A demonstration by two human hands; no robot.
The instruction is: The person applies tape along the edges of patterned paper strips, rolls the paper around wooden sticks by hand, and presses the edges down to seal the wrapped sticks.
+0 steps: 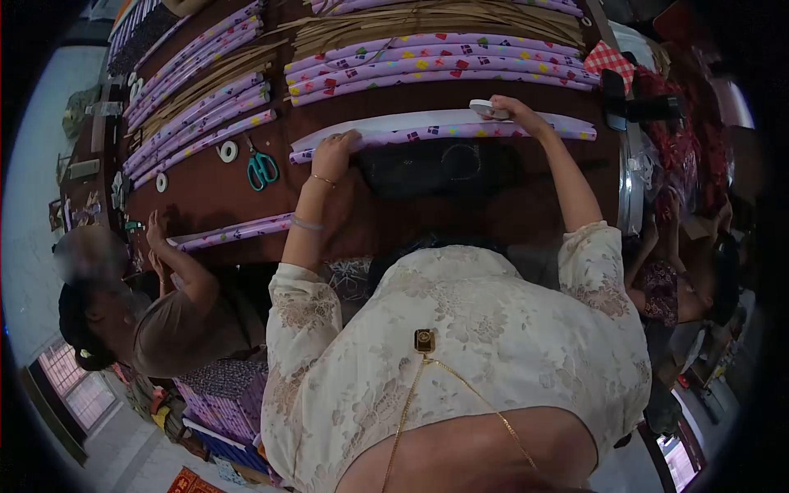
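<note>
A long purple patterned paper roll [427,131], its white inner side partly showing along the back, lies across the brown table [329,197]. My left hand [335,152] presses on the roll near its left end, fingers bent over the paper; whether it pinches the edge is hard to see. In my right hand [518,113] is a white tape roll [488,108], held over the right part of the paper. Just in front of the paper lies a dark flat object [440,170]. Teal-handled scissors [263,169] and another white tape roll [228,151] are to the left.
Finished-looking purple rolls [436,70] and brown strips [444,25] fill the back. A co-worker [185,304] at the left handles another purple roll [234,232]. Another person [678,287] is at the right, near red material [674,140]. A black device [612,94] stands at the right edge.
</note>
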